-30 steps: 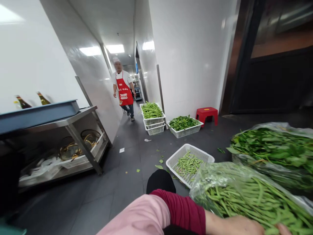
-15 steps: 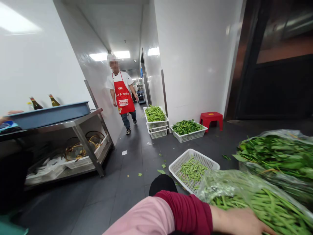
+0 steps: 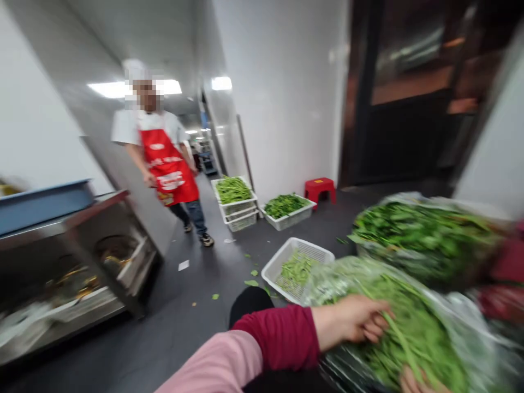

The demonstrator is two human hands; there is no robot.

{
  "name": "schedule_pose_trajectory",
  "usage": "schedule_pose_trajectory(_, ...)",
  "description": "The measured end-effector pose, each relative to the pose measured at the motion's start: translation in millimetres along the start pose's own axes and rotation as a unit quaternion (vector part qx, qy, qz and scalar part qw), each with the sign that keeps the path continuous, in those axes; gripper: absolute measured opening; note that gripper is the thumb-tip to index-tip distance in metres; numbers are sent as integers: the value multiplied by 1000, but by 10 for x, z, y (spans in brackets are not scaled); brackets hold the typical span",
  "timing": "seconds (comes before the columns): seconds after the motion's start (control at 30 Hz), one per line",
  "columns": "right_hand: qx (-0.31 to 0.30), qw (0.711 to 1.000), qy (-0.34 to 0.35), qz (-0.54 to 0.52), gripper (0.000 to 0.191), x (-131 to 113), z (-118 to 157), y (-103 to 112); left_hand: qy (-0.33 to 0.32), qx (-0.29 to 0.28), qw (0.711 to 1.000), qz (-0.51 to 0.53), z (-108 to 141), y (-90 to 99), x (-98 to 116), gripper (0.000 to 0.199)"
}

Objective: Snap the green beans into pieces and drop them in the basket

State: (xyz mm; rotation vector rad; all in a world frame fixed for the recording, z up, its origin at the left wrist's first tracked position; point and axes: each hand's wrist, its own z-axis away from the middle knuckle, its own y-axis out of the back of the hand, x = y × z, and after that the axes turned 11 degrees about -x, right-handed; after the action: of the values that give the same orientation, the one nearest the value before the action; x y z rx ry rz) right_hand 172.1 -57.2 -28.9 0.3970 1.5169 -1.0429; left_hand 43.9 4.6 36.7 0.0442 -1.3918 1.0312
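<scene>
Right hand [image 3: 416, 380] is mostly chopped off by the bottom edge and pretty blurry, so can't tell if it's gripping anything. Left hand [image 3: 362, 318] reaches across to the right, fingers curled round a long green bean [image 3: 402, 341] above the bean pile [image 3: 440, 333] in the clear plastic bag [image 3: 338, 275]

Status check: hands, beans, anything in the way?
Left hand pinching green bean; right hand at its lower end, cut by frame. More beans in plastic bag. Red-aproned person farther off, apart from both hands.

Dark floor [image 3: 176, 338] — bean basket [image 3: 273, 265], stool [image 3: 320, 186]
</scene>
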Motion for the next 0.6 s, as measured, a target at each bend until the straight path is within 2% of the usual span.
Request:
schedule_pose_trajectory(0.03,30,999,-3,-20,42,2,145,-22,14,27,999,12,29,-34,43,25)
schedule_pose_trajectory(0.07,59,997,-5,-42,35,-12,241,-61,2,49,999,12,42,-53,78,27)
schedule_pose_trajectory(0.1,59,994,-10,-93,30,-41,287,-103,-22,68,997,3,39,-59,102,30)
schedule_pose_trajectory(0.2,45,975,41,-212,24,-162,227,-157,-85,119,988,-56,-24,-33,109,35)
schedule_pose_trajectory(0.33,54,966,64,-245,23,-235,130,-135,-103,178,968,-143,-62,-45,53,36)
schedule_pose_trajectory(0.4,74,964,61,-247,24,-229,125,-132,-116,208,944,-229,-25,-84,47,34)
schedule_pose_trajectory(0.43,90,963,62,-248,25,-222,123,-133,-136,215,920,-299,6,-106,50,31)
schedule_pose_trajectory(0.47,111,960,66,-249,25,-213,120,-136,-167,208,884,-385,45,-126,52,29)
schedule_pose_trajectory(0.53,153,953,77,-251,26,-192,102,-143,-243,162,772,-564,134,-163,42,22)
schedule_pose_trajectory(0.6,181,947,84,-252,28,-164,72,-148,-298,106,654,-687,218,-200,-8,16)
